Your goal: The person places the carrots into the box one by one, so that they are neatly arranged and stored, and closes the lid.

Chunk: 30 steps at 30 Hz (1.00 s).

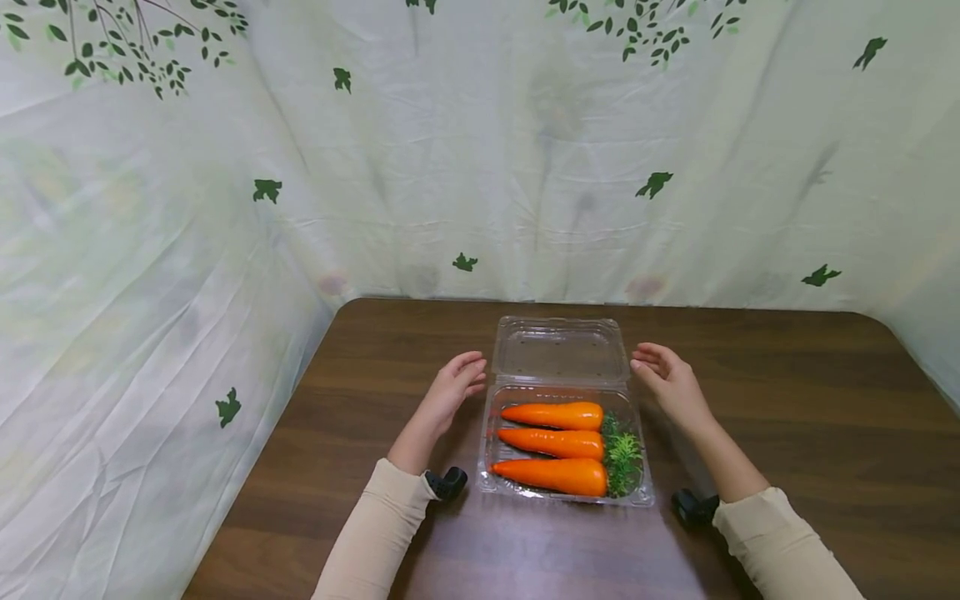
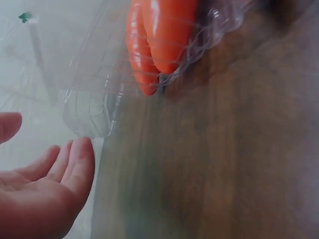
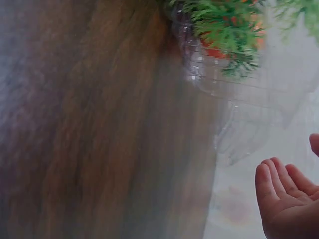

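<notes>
A clear plastic clamshell box [image 1: 486, 467] lies on the table with its lid [image 1: 558, 348] folded back, away from me. Three orange carrots [image 1: 551, 443] lie side by side in its base, tips to the left and green tops [image 1: 622, 458] to the right. My left hand [image 1: 452, 387] is beside the left edge near the hinge, fingers relaxed and holding nothing. On the other side my right hand [image 1: 673, 385] has its fingertips close to the lid's right edge. In the left wrist view, the left fingers [image 2: 82, 159] show just below a box corner.
The dark wooden table [image 1: 787, 400] has a rounded back edge. Behind it and at the left hangs a pale curtain [image 1: 495, 167] printed with leaves and green birds. Black wrist cameras [image 1: 447, 483] sit at the cuffs of both sleeves.
</notes>
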{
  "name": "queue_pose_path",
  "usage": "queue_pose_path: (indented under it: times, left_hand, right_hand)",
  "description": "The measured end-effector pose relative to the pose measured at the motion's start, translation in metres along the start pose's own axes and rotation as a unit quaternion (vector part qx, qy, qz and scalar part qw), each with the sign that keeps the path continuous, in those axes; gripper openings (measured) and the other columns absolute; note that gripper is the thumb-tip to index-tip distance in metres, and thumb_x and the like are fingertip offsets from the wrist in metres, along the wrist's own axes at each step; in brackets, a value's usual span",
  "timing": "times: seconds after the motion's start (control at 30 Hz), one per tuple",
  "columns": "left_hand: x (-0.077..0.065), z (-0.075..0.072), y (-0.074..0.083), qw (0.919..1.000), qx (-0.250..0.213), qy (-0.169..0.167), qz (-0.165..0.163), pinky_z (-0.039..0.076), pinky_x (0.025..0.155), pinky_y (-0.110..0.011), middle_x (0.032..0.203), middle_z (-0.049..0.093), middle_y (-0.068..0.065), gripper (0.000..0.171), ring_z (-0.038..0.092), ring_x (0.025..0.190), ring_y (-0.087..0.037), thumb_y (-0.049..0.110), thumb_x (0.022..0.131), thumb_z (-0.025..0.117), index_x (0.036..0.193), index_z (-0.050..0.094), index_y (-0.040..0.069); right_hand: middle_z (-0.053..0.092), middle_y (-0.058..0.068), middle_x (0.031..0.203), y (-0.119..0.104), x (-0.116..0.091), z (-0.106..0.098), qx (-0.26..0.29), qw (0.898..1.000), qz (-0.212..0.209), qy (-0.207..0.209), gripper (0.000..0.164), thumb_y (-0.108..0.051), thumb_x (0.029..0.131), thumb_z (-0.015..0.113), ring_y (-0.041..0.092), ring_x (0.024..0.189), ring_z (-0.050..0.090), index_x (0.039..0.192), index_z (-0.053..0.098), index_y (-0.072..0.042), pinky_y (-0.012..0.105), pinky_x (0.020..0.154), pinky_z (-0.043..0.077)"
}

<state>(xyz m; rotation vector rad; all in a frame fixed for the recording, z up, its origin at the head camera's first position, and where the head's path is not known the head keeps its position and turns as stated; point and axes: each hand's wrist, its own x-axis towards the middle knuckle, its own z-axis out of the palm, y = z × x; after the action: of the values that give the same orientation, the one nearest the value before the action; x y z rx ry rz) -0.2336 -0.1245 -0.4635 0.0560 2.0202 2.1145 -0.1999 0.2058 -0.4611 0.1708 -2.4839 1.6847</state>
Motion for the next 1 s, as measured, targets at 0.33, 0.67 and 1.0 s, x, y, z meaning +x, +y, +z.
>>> queue_pose_path:
  times: [0.33,0.67,1.0]
  left_hand:
    - [0.019,0.007,-0.004,0.9983,0.031,-0.01,-0.049,0.04,0.09,-0.038,0.119,0.048,-0.023,0.042,0.053,0.096,-0.027,0.013,0.092,0.049,0.128,0.04,-0.008]
    - [0.024,0.009,-0.005,0.9993,0.022,-0.005,-0.029,0.043,0.086,-0.035,0.109,0.052,-0.03,0.04,0.058,0.081,-0.016,0.003,0.089,0.052,0.125,0.042,-0.012]
    - [0.024,0.012,-0.001,0.9999,0.013,0.009,0.003,0.047,0.075,-0.026,0.095,0.057,-0.017,0.037,0.055,0.075,-0.012,-0.009,0.082,0.05,0.119,0.048,-0.011]
  right_hand:
    - [0.048,0.029,0.118,0.012,0.01,0.006,0.017,0.998,0.064,-0.017,0.046,-0.016,0.092,0.051,0.036,0.104,0.05,0.126,0.039,0.012,0.041,0.086,0.041]
    - [0.052,0.03,0.108,0.014,0.012,0.009,0.071,0.993,0.095,-0.028,0.039,-0.008,0.091,0.051,0.004,0.075,0.057,0.123,0.043,0.013,0.022,0.073,0.048]
    - [0.055,0.026,0.098,0.012,0.012,0.008,0.085,0.993,0.08,-0.009,0.035,-0.003,0.09,0.05,0.007,0.071,0.057,0.121,0.045,0.012,0.021,0.069,0.048]
